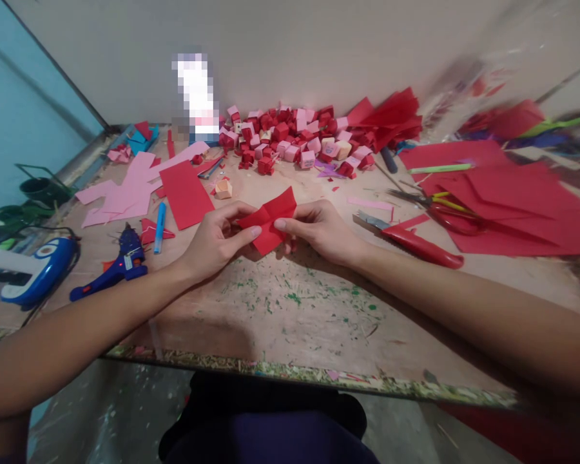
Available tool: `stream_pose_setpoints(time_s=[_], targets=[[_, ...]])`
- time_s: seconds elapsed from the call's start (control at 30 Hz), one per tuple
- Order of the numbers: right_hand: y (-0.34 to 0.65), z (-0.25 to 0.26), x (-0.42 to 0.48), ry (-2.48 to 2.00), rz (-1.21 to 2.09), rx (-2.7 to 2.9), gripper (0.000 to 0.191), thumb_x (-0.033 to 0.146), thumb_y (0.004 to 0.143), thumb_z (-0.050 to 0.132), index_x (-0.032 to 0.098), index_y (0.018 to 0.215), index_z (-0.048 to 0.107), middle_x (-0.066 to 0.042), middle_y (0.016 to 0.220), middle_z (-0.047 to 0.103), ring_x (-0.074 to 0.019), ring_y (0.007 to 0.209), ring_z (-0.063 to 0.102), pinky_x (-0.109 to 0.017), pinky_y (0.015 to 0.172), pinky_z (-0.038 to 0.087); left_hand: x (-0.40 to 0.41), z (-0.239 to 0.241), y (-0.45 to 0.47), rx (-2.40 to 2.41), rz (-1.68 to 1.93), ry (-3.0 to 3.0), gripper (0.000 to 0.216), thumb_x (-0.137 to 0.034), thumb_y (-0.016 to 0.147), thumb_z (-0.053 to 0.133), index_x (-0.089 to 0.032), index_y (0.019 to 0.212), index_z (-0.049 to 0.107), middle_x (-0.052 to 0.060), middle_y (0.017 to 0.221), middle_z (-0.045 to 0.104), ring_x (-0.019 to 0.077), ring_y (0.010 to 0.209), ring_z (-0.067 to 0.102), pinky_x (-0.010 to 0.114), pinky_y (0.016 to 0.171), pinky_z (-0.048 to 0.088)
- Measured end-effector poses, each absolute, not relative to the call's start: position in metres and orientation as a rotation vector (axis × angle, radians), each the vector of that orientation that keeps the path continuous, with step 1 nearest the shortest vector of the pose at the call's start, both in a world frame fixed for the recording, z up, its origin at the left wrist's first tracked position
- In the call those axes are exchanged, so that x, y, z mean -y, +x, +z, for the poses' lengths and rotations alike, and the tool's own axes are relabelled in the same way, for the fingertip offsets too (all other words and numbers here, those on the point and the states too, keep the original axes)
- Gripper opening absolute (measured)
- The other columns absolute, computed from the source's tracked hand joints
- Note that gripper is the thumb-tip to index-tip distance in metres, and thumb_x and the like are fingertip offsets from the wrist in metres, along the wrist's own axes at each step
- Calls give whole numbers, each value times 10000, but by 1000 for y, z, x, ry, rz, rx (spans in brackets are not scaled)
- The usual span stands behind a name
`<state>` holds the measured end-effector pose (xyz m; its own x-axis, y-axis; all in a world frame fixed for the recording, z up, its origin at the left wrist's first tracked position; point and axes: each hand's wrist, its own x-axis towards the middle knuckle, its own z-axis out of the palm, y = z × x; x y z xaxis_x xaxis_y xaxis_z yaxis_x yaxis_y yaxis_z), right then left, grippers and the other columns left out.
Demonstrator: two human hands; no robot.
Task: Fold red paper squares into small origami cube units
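Between my hands, just above the table's middle, is a small piece of red paper (270,222) with creases and raised flaps. My left hand (222,238) pinches its left side, thumb on top and fingers behind. On the right side, my right hand (323,229) grips it the same way, its thumb pressing near the centre crease. The fingertips under the paper are partly hidden. Left of my left hand lies a flat red paper rectangle (186,193). A small cream folded paper box (223,188) sits behind the hands.
A pile of pink and red paper cubes (290,138) lies along the wall. At left are pink strips (125,193), a blue pen (160,227) and a blue glue gun (120,264). Red-handled pliers (415,241), scissors (444,206) and red sheets (517,212) lie at right.
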<state>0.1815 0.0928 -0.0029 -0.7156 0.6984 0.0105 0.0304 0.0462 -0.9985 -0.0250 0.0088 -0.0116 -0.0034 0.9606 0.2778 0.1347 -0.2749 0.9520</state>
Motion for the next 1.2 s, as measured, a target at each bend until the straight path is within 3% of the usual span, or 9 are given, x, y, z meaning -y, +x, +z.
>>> stream_pose_setpoints(time_s=[0.17, 0.33, 0.57, 0.73, 0.97, 1.2], targets=[[182, -4, -93, -725, 1700, 1836, 317, 420, 903, 814, 138, 762, 778, -60, 611, 741, -121, 513, 617, -249, 532, 489, -10, -12, -25, -1209, 1368, 1529, 176, -306, 833, 817, -185, 946, 758, 34, 923, 750, 167, 815, 691, 248, 705, 555], [182, -7, -94, -706, 1649, 1874, 327, 436, 893, 818, 148, 745, 773, -35, 610, 723, -119, 515, 594, -259, 530, 472, -9, -8, -24, -1220, 1354, 1548, 231, -379, 842, 806, -177, 932, 739, 31, 876, 718, 174, 786, 652, 260, 680, 544], [183, -12, -94, -668, 1547, 2016, 310, 411, 889, 825, 141, 745, 775, -6, 617, 677, -109, 548, 561, -254, 528, 423, -6, -8, -23, -1304, 1265, 1558, 303, -384, 839, 798, -177, 655, 676, -17, 618, 622, 116, 557, 515, 236, 517, 412], [185, -15, -94, -713, 1517, 2075, 334, 445, 888, 820, 133, 773, 790, -19, 633, 684, -125, 560, 576, -268, 533, 417, -6, -10, -22, -1334, 1244, 1583, 276, -369, 835, 796, -174, 657, 715, 0, 626, 670, 125, 554, 538, 243, 510, 414], [185, -9, -93, -603, 1570, 2084, 246, 368, 910, 796, 139, 823, 791, -3, 669, 690, -114, 593, 566, -259, 568, 428, -6, -10, -23, -1431, 1217, 1648, 307, -375, 833, 755, -163, 638, 650, -6, 621, 618, 121, 571, 510, 244, 541, 397], [184, -5, -92, -628, 1541, 2064, 306, 321, 926, 770, 138, 687, 712, -2, 611, 657, -105, 550, 558, -263, 541, 406, -6, -5, -23, -1436, 1198, 1654, 280, -367, 800, 756, -159, 651, 643, -10, 625, 598, 118, 578, 489, 239, 537, 376]])
